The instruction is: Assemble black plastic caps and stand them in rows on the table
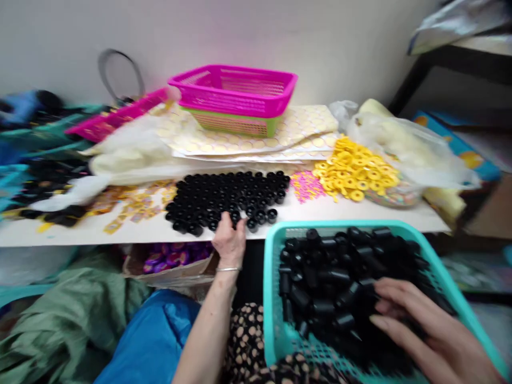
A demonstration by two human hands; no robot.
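Note:
My left hand (229,238) reaches to the front edge of a close-packed block of black cylinders (224,194) standing upright with hollow tops facing up. Its thumb and fingers close around one black cylinder (235,217) at the front, partly covered by the fingers. Over a turquoise basket (269,298) at the right, my right hand (416,322) has thumb and fingers apart, with the fingertips by the loose black tubes (324,274) heaped inside. Nothing shows between those fingers, though the palm side is partly hidden.
Yellow ring-shaped pieces (356,169) and small pink-and-yellow bits (307,186) lie right of the block. Behind are a magenta basket (236,106) stacked on a green one, and sticker sheets (312,125). Gold wrappers (136,205) lie left. Below the table is a box of purple pieces (172,257).

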